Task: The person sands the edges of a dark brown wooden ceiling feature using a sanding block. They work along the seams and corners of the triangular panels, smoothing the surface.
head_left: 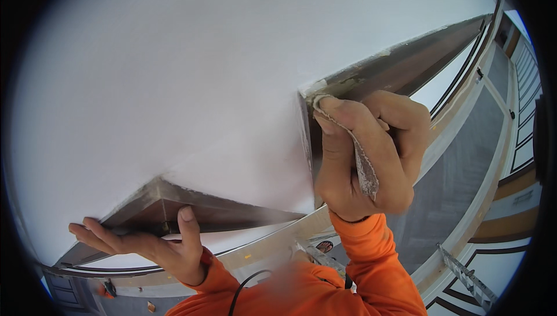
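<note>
Right hand (362, 153) pinches sandpaper (362, 168) at frame (400, 66) — left hand (148, 240) spread, braced.

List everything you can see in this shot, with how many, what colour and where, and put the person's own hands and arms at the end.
Wall panel: one, white, fills the upper left and centre.
Dark frame edges: two, brown-grey, one along the panel's lower edge, one running up to the right.
Sandpaper piece: one, grey-white, folded in the right hand at the panel's corner.
Ladder: one, metal grey, far below at lower right.
Cable: one, black, over the orange sleeve at the bottom.
Sleeves: two, orange, rising from the lower edge.
Left hand: one, open, fingers against the lower frame edge.
Right hand: one, closed on the sandpaper piece.
</note>
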A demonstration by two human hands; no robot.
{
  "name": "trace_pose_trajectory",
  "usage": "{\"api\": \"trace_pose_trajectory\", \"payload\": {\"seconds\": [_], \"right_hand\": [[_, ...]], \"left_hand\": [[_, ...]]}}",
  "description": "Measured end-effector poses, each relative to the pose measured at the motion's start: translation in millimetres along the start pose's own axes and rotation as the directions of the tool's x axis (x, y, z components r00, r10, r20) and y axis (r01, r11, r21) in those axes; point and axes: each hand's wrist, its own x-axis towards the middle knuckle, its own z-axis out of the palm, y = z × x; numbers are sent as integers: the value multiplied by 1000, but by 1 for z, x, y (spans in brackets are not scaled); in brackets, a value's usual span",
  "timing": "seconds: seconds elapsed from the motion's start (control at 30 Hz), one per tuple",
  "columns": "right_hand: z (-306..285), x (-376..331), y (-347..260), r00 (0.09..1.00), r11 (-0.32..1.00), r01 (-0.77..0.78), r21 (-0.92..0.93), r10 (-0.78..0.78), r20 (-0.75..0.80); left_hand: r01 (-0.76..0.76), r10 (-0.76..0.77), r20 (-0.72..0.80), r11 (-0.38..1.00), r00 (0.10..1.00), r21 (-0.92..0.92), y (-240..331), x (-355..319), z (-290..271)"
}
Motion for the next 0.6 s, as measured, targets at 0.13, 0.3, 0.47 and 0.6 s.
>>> {"api": "trace_pose_trajectory", "payload": {"seconds": [0.13, 0.3, 0.47, 0.6], "right_hand": [[-3, -10, 3, 998, 998, -65, 2, 65, -7], [-6, -12, 11, 1000, 999, -23, -32, 23, -10], [-4, -19, 10, 996, 997, -73, -10, 72, -53], [1, -13, 5, 997, 998, -62, -3, 62, -44]], "left_hand": [[2, -2, 4, 1000, 1000, 17, 1, 1, -2], [7, -7, -5, 1000, 1000, 0, 4, 1, 0], [20, -20, -16, 1000, 1000, 17, -3, -3, 2], [40, -40, -17, 999, 999, 5, 0, -2, 3]]}}
